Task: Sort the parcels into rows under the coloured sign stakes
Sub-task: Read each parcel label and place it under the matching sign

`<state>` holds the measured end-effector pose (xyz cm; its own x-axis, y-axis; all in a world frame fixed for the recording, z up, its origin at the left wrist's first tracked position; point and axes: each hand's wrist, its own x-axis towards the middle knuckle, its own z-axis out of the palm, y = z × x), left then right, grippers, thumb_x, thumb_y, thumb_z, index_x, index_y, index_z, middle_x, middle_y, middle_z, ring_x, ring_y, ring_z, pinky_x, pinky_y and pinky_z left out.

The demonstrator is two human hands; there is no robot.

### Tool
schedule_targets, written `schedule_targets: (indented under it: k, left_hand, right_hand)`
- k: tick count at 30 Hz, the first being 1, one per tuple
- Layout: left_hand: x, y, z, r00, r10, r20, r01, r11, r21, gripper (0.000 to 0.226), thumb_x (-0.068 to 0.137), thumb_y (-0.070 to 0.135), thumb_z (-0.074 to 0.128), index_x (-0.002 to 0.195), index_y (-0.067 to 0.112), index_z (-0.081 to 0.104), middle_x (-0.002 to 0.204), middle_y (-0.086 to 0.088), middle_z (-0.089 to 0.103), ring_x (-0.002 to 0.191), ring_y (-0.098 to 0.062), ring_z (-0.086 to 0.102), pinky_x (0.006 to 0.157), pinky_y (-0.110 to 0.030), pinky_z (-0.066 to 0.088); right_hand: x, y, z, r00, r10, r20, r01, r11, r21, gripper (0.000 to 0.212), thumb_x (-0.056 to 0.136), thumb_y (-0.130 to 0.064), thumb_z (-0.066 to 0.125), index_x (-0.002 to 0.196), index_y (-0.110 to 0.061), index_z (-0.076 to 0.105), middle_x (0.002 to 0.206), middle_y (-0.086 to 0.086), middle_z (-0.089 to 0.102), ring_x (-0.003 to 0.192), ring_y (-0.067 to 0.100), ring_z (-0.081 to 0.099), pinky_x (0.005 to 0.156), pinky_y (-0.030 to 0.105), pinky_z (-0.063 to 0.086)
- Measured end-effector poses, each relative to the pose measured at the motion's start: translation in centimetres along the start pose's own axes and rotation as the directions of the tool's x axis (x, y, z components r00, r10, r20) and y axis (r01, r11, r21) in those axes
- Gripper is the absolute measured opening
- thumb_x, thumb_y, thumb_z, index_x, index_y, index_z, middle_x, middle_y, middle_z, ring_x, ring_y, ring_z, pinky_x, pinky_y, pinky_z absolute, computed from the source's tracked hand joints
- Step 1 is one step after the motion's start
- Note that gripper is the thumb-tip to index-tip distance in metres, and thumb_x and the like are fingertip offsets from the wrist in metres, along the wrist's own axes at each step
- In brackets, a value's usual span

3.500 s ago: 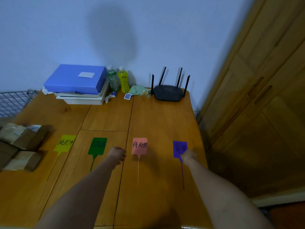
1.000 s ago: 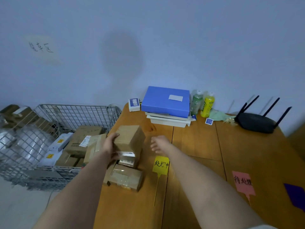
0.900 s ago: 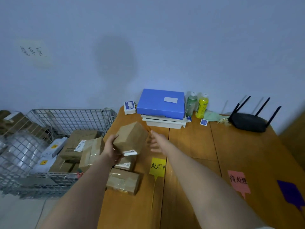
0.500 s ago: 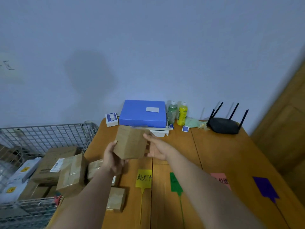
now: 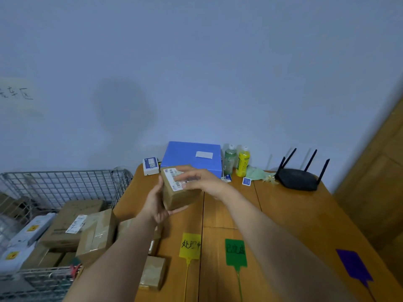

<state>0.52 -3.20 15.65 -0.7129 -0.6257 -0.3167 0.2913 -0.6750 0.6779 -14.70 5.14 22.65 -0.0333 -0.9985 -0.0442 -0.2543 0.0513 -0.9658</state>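
Head-worn view, forward-down over table (image 5: 294, 214)

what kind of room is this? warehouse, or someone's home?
Likely a home or small office set up for parcel sorting, not a warehouse: a wooden table holding a black four-antenna router, a wire mesh basket full of parcels, and a wooden panelled door.

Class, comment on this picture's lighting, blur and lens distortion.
Head view: dim, bluish light; a soft round shadow on the wall; the right hand is motion-blurred over the parcel; the wardrobe leans, showing wide-angle distortion at the edge.
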Motion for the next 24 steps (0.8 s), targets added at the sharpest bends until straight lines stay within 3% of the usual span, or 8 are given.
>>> schedule_targets:
  k: [2,5,7,9,13,16,20,24]
  left_hand:
    - [-0.1,-0.1,0.1,0.999,0.043,0.018,-0.042,0.998,-0.056,0.058,0.087,0.059,0.041,0.132,0.023,0.051,0.112,-0.010,0.072,0.096,-0.034,0.071,0.083,-0.057,0.051]
    - [-0.5,0.6,0.4,0.995,0.092,0.045,-0.089,0.994,-0.067,0.063,0.083,0.055,0.048,0.136,0.022,0.047,0.130,-0.012,0.060,0.102,-0.033,0.068,0.084,-0.054,0.053]
    - [-0.7,1.2,0.6,0.994,0.103,0.036,-0.103,0.995,-0.008,0.059,0.082,0.055,0.048,0.131,0.021,0.052,0.129,-0.013,0.060,0.104,-0.032,0.065,0.079,-0.049,0.056]
    - [-0.8,1.7,0.7,0.994,0.112,0.015,-0.113,0.992,0.054,0.052,0.085,0.056,0.044,0.121,0.021,0.058,0.118,-0.011,0.065,0.097,-0.029,0.067,0.073,-0.044,0.059]
    - [-1.1,2.1,0.4,0.992,0.120,0.028,-0.121,0.990,0.067,0.053,0.089,0.056,0.038,0.122,0.020,0.057,0.112,-0.010,0.067,0.085,-0.024,0.073,0.067,-0.040,0.061]
    - [-1.3,2.2,0.7,0.992,0.122,0.017,-0.123,0.987,0.100,0.049,0.092,0.053,0.036,0.122,0.020,0.057,0.115,-0.010,0.066,0.093,-0.026,0.068,0.068,-0.039,0.061]
    - [-0.3,2.7,1.7,0.984,0.151,-0.097,-0.120,0.956,0.268,0.065,0.088,0.064,0.037,0.129,0.018,0.058,0.127,-0.009,0.064,0.118,-0.028,0.059,0.084,-0.041,0.054]
    - [0.1,3.4,3.3,0.970,0.190,-0.150,-0.172,0.977,0.121,0.078,0.078,0.075,0.040,0.122,0.014,0.061,0.130,-0.015,0.062,0.121,-0.033,0.057,0.106,-0.050,0.041]
  right_hand:
    - [0.2,-0.3,0.2,0.990,-0.027,-0.137,0.036,0.997,0.066,0.047,0.084,0.001,0.061,0.128,-0.015,0.058,0.150,-0.006,0.034,0.131,0.011,0.037,0.103,0.026,0.037]
    - [0.7,0.4,0.4,0.963,0.008,-0.270,0.036,0.987,0.157,0.069,0.081,-0.005,0.067,0.139,-0.032,0.042,0.152,-0.007,0.027,0.140,0.012,0.025,0.113,0.035,0.031]
    - [0.9,0.8,0.7,0.971,0.039,-0.237,0.029,0.960,0.278,0.077,0.077,-0.009,0.071,0.142,-0.032,0.036,0.147,0.000,0.040,0.138,0.017,0.035,0.113,0.041,0.035]
    - [1.1,1.0,1.1,0.983,0.043,-0.179,0.011,0.956,0.293,0.081,0.074,-0.012,0.073,0.143,-0.028,0.034,0.139,0.003,0.051,0.131,0.021,0.047,0.110,0.046,0.039]
    - [0.9,1.0,1.4,0.991,0.061,-0.120,-0.014,0.934,0.358,0.082,0.079,-0.008,0.069,0.146,-0.032,0.028,0.138,0.003,0.053,0.126,0.023,0.052,0.105,0.042,0.044]
    - [0.8,1.2,1.3,0.991,0.059,-0.121,-0.010,0.930,0.368,0.081,0.083,-0.008,0.068,0.145,-0.036,0.026,0.141,0.002,0.049,0.122,0.021,0.054,0.098,0.038,0.047]
    - [1.0,1.8,2.3,0.961,0.062,-0.271,0.019,0.958,0.287,0.102,0.063,-0.022,0.081,0.138,-0.051,0.020,0.142,-0.002,0.030,0.129,0.021,0.042,0.108,0.045,0.041]
    - [0.7,2.7,3.3,0.868,0.084,-0.490,0.116,0.924,0.364,0.055,0.066,-0.030,0.078,0.103,-0.040,0.039,0.132,0.004,0.027,0.122,0.022,0.047,0.097,0.047,0.050]
